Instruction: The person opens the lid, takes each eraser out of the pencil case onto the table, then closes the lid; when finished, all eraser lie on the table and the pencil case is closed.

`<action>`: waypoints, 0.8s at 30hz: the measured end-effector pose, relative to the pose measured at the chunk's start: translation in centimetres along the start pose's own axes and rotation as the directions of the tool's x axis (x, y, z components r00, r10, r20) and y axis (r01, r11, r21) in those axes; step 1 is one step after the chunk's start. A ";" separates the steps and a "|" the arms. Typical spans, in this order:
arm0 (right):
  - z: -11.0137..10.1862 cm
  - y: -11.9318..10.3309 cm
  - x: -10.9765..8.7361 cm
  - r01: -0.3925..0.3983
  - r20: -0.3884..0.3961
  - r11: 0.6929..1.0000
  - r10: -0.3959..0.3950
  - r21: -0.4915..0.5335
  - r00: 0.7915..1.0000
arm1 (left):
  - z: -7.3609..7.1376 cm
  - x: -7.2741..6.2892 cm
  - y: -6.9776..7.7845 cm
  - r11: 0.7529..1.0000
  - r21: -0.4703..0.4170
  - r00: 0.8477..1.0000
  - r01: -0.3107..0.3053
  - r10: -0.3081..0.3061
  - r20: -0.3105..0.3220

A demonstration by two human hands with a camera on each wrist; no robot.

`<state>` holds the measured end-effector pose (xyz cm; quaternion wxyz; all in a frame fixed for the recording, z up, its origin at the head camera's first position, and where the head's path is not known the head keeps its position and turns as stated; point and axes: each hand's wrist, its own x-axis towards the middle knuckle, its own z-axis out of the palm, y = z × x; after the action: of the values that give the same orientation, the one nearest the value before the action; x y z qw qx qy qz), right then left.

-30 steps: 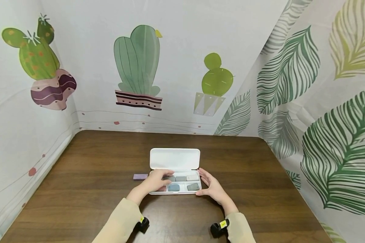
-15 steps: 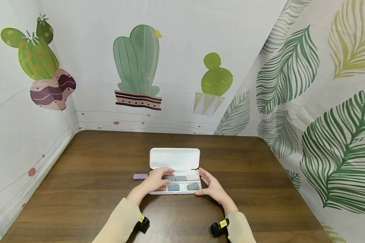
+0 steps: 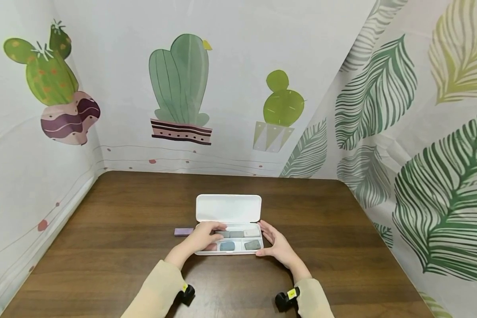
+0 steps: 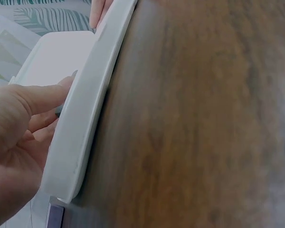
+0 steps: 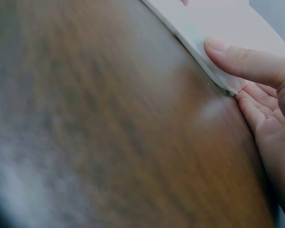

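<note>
White box (image 3: 232,253) open on bench (image 3: 302,203). Left hand (image 3: 200,236): grip seemingly pinched on the leftmost visible gray block (image 3: 224,234), back row. Right hand (image 3: 278,245): clamped on box's right end. Best handled with box held steady, pinch light, block square to its neighbor (image 3: 236,234).

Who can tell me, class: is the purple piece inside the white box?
No, the head view shows the purple piece on the table, outside the white box.

head: bright, even light | left wrist: lid (image 4: 61,57) washed out, tabletop (image 4: 180,118) blurred | right wrist: glare, soft focus
</note>
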<state>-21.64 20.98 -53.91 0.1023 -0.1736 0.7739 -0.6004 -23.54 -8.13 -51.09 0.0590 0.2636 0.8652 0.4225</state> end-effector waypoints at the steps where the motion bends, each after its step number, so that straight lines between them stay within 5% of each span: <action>1: 0.0 0.0 0.0 0.000 0.000 1.000 0.000 0.001 1.000 | 0.0 0.0 0.0 1.000 0.008 1.000 -0.006 0.006 -0.002; 24: 0.1 -0.2 0.0 -0.008 -0.010 1.000 0.009 0.009 1.000 | -0.3 0.3 -0.5 0.998 0.056 1.000 0.016 -0.015 -0.018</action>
<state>-21.57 20.90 -53.77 0.1017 -0.1668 0.7725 -0.6043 -24.08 -8.46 -51.28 0.0472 0.2544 0.8792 0.4001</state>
